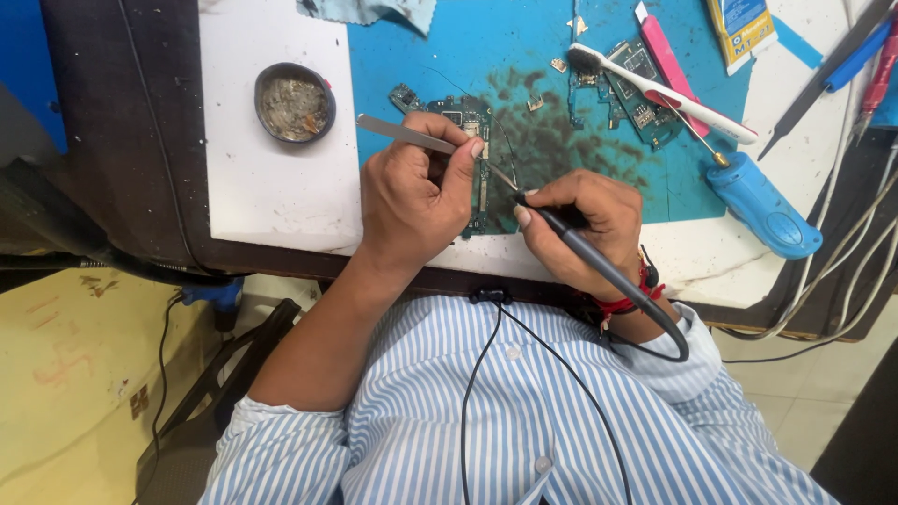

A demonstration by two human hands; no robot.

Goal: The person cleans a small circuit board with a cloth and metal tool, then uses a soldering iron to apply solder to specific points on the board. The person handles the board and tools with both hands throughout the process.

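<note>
Steel tweezers [421, 140] are pinched in the left hand [412, 201], a dark iron [599, 266] gripped by the right hand [589, 224]; both tips meet over the board [472, 168], whose long axis runs away from the body on the surface [271, 196]

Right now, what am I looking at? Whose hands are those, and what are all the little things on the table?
The one picture comes from a camera worn on a person's head, looking down, so you see their own two hands and striped shirt. The left hand holds thin silver metal tweezers. The right hand holds a dark grey pen-shaped tool with a cable; its tip meets the tweezers over a small green circuit board lying on a stained blue work mat. Nearby lie a second green circuit board, a white toothbrush, a blue-handled tool and a round metal tin. Everything rests on a white tabletop.
</note>
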